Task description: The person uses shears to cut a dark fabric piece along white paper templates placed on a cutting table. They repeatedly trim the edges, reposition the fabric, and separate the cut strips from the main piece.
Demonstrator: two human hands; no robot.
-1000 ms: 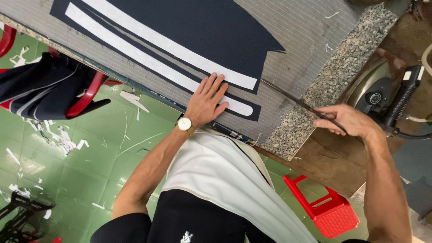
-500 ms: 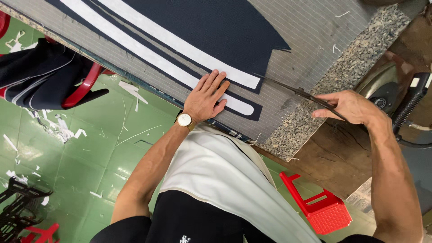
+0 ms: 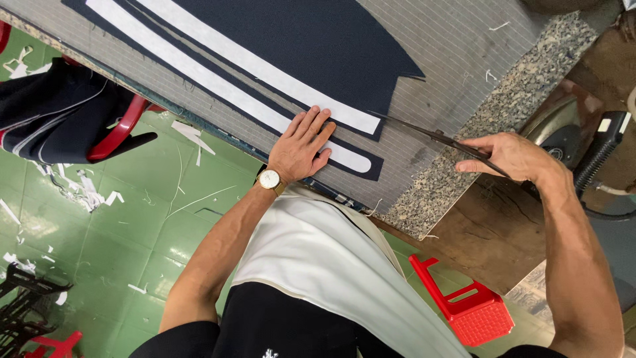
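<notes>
Head view: two hands, left hand (image 3: 301, 147), right hand (image 3: 513, 158), one scissors (image 3: 430, 136), two white strips (image 3: 218, 83).

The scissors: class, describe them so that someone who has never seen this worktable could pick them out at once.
Start at the grey lined worktable with the dark navy fabric spread on it. At the cloth's right edge, the right hand holds long dark metal scissors, blades pointing left toward the fabric. They are the only thin, pointed metal tool there; the left hand presses flat on a white strip.
</notes>
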